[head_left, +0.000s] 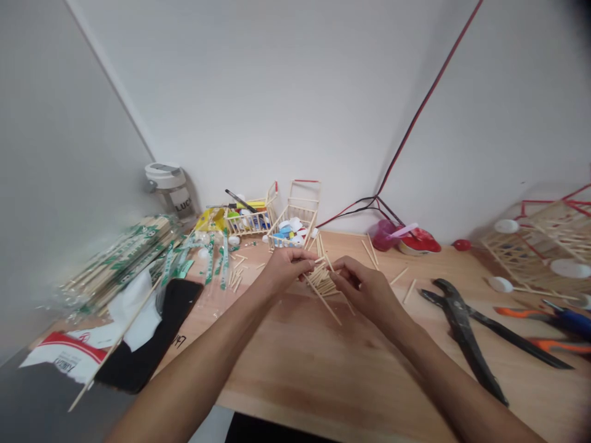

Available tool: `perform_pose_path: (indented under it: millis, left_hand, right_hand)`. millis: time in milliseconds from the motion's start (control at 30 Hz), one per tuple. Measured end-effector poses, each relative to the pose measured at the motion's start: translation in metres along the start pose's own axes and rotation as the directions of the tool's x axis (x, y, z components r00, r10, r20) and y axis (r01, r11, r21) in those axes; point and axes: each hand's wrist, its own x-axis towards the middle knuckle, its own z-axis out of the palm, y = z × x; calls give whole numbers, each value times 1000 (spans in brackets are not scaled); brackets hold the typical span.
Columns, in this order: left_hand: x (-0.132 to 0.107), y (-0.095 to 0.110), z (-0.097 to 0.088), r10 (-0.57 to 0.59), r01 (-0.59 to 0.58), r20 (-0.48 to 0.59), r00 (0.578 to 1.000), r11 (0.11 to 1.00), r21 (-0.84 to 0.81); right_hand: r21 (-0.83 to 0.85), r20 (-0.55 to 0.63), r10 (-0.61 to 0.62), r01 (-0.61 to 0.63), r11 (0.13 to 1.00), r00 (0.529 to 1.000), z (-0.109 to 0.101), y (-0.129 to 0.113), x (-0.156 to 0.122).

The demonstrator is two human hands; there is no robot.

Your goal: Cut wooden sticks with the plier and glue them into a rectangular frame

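My left hand (285, 271) and my right hand (360, 288) meet above the wooden table (295, 375), their fingertips close together. Between them stands a small bundle of thin wooden sticks (323, 282). My left fingers pinch sticks at its upper end, and my right fingers press against its right side. One longer stick (324, 301) slants down and right from my left hand. My fingers hide part of the bundle. Loose sticks (370, 253) lie scattered on the table beyond my hands.
Large black pliers (466, 332) and orange-handled tools (521, 312) lie to the right, near a stick lattice frame (540, 246). Two small stick crates (295, 215) hold colourful bits at the back. Wrapped stick packs (120, 264), a black phone (148, 335) and tissues lie left.
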Motion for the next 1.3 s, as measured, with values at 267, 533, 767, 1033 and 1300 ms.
perform_pose_path:
  millis: [267, 533, 767, 1033, 1300]
  left_hand:
    - [-1, 3, 2, 6, -6, -10, 1000, 1000, -16]
    - [-3, 6, 2, 15, -15, -11, 1000, 1000, -17]
    - [-3, 7, 2, 22, -22, -8, 1000, 1000, -1]
    - [-4, 10, 3, 33, -32, -31, 999, 999, 43]
    - [-7, 14, 5, 29, -26, -52, 998, 998, 56]
  right_hand:
    - [-15, -24, -29, 29, 999, 999, -4, 3, 1]
    - [-16, -45, -30, 29, 999, 999, -4, 4, 1]
    - [-5, -44, -18, 18, 1000, 999, -4, 2, 0]
    - [-42, -46, -40, 38, 998, 998, -6, 1, 0]
    - [-103, -60, -71, 65, 993, 996, -8, -1, 0]
